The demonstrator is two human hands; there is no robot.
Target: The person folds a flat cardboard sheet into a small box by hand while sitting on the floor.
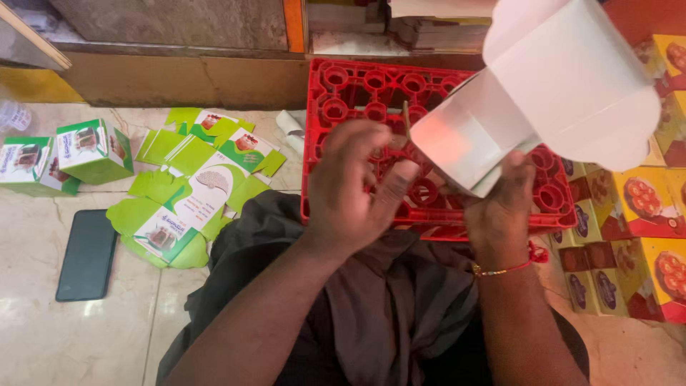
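Seated person on a pale marble floor (43,343), red plastic crate (357,93) lying flat just past the lap; the crate is the landmark for everything below.

Above the crate's right half: a white carton blank (564,86), unprinted side to the camera, half folded, curved flaps spread upward. Its long axis runs from lower left, over the crate, to upper right, tilting toward the camera. It is off the floor, held in the air.

Right hand (500,214) grips the blank's lower corner, fingers closed on the folded edge; red and gold thread bands at the wrist. The blank rises up and to the right from this hand.

Left hand (357,186) is over the crate's middle, just left of the blank's lower end, near but not clearly touching it. Fingers curled, thumb out; a thin stick-like piece seems pinched at the fingertips, though what it is cannot be made out. The right hand is the one on the blank; the left is a short reach away.

Right of the crate: stacked yellow, red and maroon boxes (643,207) with round food pictures.

Left of the crate: loose pile of flat green-and-white carton blanks (193,186); further left, two made-up green boxes (93,150).

Lower left of the crate: black phone (87,254), face down on the floor.
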